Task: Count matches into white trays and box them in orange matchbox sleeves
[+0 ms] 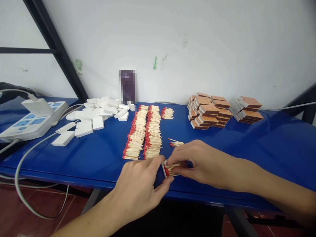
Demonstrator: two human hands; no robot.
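A small white matchbox tray with red-tipped matches in it lies near the front edge of the blue table. My left hand pinches the tray's left end between thumb and fingers. My right hand curls over the tray from the right, fingertips pressing on the matches inside. A few loose matches lie just beyond my right hand. Two long rows of matches run away from the hands, with a small bunch of matches behind them.
A heap of white inner trays lies at the left. Stacks of brown matchbox sleeves and a second stack stand at the back right. A white power strip with cables sits at the far left. A blurred dark object leans on the wall.
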